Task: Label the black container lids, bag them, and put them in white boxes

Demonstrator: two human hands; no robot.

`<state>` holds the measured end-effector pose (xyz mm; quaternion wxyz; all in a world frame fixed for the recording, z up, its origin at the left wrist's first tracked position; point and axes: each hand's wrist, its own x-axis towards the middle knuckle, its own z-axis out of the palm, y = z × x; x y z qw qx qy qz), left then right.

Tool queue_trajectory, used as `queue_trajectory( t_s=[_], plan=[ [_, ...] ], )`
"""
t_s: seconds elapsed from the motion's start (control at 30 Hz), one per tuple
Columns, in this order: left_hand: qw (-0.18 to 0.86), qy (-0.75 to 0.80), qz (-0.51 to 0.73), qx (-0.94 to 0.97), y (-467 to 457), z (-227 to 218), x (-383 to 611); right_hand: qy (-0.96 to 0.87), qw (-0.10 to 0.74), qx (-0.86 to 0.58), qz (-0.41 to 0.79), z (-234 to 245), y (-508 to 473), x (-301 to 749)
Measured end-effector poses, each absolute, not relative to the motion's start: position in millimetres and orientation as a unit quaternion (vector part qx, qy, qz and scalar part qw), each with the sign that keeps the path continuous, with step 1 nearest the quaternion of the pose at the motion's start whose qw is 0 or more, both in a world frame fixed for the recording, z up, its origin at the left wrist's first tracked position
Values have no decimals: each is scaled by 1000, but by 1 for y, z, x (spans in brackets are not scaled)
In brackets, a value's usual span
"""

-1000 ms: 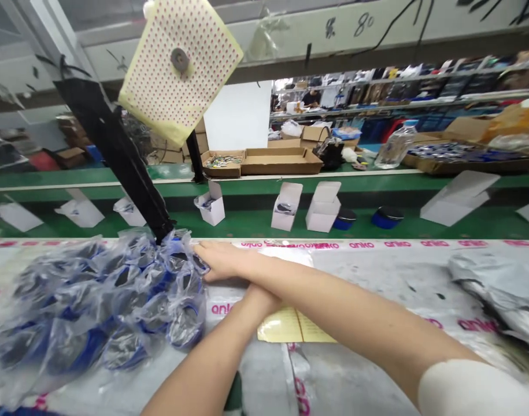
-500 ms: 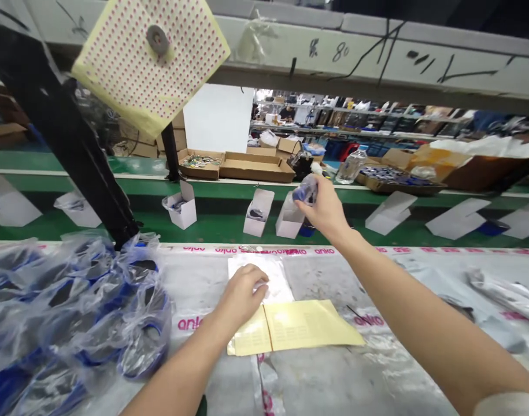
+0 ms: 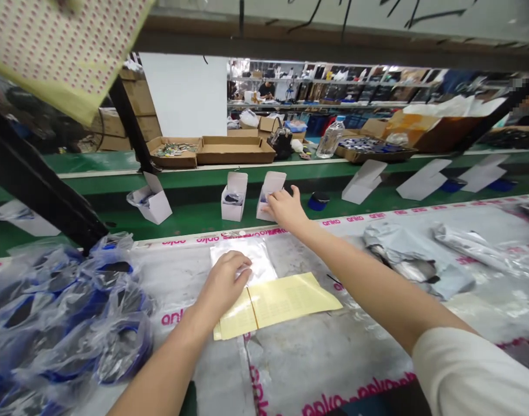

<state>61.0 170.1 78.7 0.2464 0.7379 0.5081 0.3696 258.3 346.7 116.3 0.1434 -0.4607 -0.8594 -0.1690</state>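
My right hand (image 3: 285,208) reaches out over the green conveyor belt (image 3: 195,211) and touches a small open white box (image 3: 269,192), fingers spread, with nothing visible in them. My left hand (image 3: 224,280) rests curled on a stack of clear plastic bags (image 3: 253,257) lying on the bench, fingertips pinching the top bag. Yellow paper sheets (image 3: 281,300) lie just in front of that hand. A heap of bagged blue-and-black items (image 3: 69,312) fills the bench to my left.
More open white boxes (image 3: 233,196) and blue discs (image 3: 318,201) ride the belt. Cardboard trays (image 3: 233,151) and a water bottle (image 3: 329,138) stand behind. Grey plastic bags (image 3: 415,266) lie on the bench at right. A dotted sticker sheet (image 3: 60,46) hangs overhead left, beside a black post (image 3: 43,190).
My right hand left the heap carrying a bagged blue item, carried it to the white box on the belt, and now shows nothing in its fingers. My left hand moved onto the clear bags.
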Motion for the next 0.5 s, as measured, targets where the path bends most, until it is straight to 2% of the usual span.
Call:
queue_trajectory(
  t_s=[0.23, 0.3, 0.37, 0.43, 0.5],
  plan=[
    [194, 461, 317, 806, 153, 97, 80, -878, 106, -440, -154, 121, 341, 253],
    [195, 456, 282, 821, 150, 96, 88, -876, 129, -439, -151, 130, 331, 257],
    [187, 454, 259, 832, 148, 94, 96, -868, 191, -437, -140, 138, 314, 271],
    [176, 447, 256, 839, 148, 91, 102, -850, 247, -459, -79, 143, 296, 293],
    [175, 436, 268, 841, 148, 91, 107, -823, 237, -515, 32, 142, 283, 319]
  ],
)
